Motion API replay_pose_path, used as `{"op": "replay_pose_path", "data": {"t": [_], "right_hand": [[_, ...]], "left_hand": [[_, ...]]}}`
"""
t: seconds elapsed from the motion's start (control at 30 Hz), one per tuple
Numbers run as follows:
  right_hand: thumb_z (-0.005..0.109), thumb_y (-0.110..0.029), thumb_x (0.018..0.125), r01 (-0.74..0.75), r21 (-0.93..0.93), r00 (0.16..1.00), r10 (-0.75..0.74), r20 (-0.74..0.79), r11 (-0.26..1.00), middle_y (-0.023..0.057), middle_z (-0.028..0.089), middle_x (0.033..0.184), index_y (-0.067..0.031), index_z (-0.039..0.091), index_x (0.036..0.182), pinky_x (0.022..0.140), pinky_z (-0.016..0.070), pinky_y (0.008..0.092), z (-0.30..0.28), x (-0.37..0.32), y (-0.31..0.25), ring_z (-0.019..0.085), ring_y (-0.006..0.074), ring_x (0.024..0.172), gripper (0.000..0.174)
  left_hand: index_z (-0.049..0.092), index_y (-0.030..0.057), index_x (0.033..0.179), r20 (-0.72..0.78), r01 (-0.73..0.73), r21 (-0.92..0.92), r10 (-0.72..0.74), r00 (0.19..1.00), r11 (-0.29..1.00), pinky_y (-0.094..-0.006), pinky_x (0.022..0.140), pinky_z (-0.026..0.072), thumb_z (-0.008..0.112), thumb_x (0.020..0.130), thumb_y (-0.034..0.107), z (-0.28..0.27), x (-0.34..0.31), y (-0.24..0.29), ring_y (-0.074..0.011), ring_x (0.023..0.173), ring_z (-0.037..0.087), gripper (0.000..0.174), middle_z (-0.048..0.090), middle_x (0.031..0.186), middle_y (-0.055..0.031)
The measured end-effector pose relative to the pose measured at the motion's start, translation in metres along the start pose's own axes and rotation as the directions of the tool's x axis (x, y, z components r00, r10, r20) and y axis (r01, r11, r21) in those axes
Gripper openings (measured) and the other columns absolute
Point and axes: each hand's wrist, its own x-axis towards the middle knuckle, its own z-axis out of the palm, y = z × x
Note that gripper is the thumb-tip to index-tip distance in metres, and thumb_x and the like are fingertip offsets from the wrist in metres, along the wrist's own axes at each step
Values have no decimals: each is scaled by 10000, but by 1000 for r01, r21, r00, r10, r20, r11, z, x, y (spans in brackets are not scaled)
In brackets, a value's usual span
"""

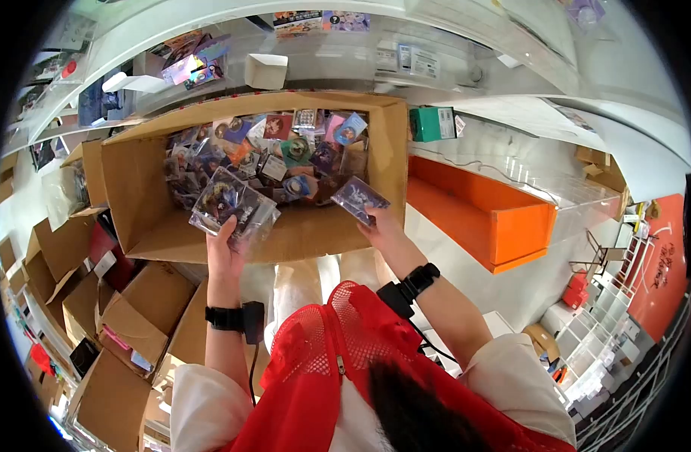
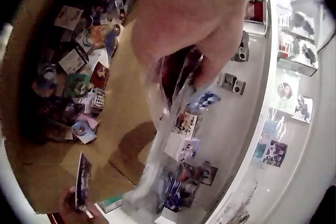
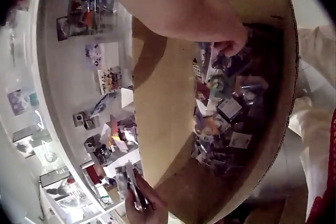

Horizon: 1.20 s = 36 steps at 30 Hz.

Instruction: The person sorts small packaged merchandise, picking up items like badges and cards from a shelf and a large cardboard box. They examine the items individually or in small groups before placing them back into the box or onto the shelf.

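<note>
Over box [image 1: 308,235]: pkt stack [image 1: 232,203] atop L hand [image 1: 223,255]; R hand [image 1: 383,227] pinches card [image 1: 359,197].

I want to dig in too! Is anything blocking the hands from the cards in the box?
Nothing visible. The box is open on top; the left hand, holding a stack of packets, and the right hand, holding one packet, hang over it near the cards.

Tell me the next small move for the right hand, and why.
Probably carry the single packet in the right hand across onto the stack that the left hand holds. Both hang over the cardboard box, apart, and the left hand grips several sleeved packets, so adding this one looks likeliest.
</note>
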Motion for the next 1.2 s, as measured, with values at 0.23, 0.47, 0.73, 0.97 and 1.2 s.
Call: {"op": "replay_pose_path", "data": {"t": [0.23, 0.47, 0.73, 0.97, 1.2], "right_hand": [[539, -150, 797, 104, -112, 970, -76, 231, 988, 4, 505, 1076, -120, 465, 1090, 883, 319, 410, 72, 36, -3, 471, 169, 969, 304], [424, -344, 864, 209, -392, 876, 7, 482, 896, 17, 533, 1065, -99, 490, 1111, 863, 335, 329, 82, -1, -6, 481, 140, 958, 354], [578, -189, 801, 705, -328, 583, -252, 772, 629, 40, 573, 927, -10, 519, 1046, 710, 416, 228, 80, -59, -1, 529, 106, 803, 310], [548, -117, 815, 405, -36, 797, -333, 504, 913, 64, 561, 871, 23, 492, 962, 656, 451, 254, 87, -38, 1, 544, 125, 766, 210], [444, -140, 873, 44, 136, 991, -60, 122, 990, 77, 534, 997, -43, 450, 1012, 787, 470, 395, 45, 16, 25, 543, 222, 920, 170]], "left_hand": [[368, 47, 1198, 109, 32, 26, -35, 993, 999, -429, 877, 423, 473, 797, -33, 17, 2, -20, -270, 1029, 498, 422, 479, 1136, -121], [359, 32, 1199, 133, 99, 86, -110, 985, 991, -429, 843, 457, 459, 789, -55, 27, -2, -31, -286, 1010, 517, 431, 489, 1129, -133], [503, -13, 1027, 18, 202, 542, -251, 968, 816, -256, 694, 503, 560, 743, -46, 41, -8, -27, -151, 796, 589, 292, 586, 901, -69], [479, 0, 1030, 78, 231, 239, -256, 964, 943, -255, 621, 506, 517, 808, 60, 51, -7, -24, -161, 771, 587, 233, 562, 926, -68], [406, 12, 1139, 35, 193, 55, -196, 980, 980, -327, 748, 499, 463, 766, 16, 24, -2, -22, -232, 908, 564, 378, 520, 1058, -103]]}}
